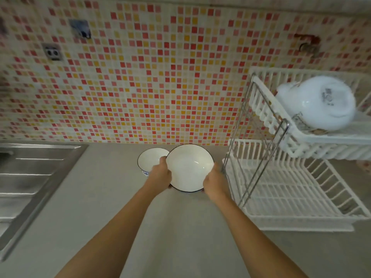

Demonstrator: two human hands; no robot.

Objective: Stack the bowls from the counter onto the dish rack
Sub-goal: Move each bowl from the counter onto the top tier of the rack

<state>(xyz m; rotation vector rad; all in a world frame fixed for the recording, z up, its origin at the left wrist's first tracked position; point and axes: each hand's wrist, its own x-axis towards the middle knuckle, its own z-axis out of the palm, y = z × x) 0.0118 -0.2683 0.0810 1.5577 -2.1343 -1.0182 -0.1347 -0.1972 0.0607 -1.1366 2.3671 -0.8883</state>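
Observation:
A large white bowl with a dark rim (189,167) sits at the back of the grey counter, held from both sides. My left hand (159,174) grips its left edge and my right hand (213,182) grips its right edge. A smaller white bowl (150,159) with blue pattern outside stands just left of it, touching or nearly touching. The white two-tier dish rack (281,197) stands to the right. Its upper tier carries white bowls turned upside down (319,102). The lower tier holds nothing that I can see.
A steel sink with a ribbed drainboard (30,177) fills the left side. The mosaic tile wall (140,77) rises right behind the bowls, with a socket (52,52) on it. The rack's chrome frame (259,153) stands close to my right hand.

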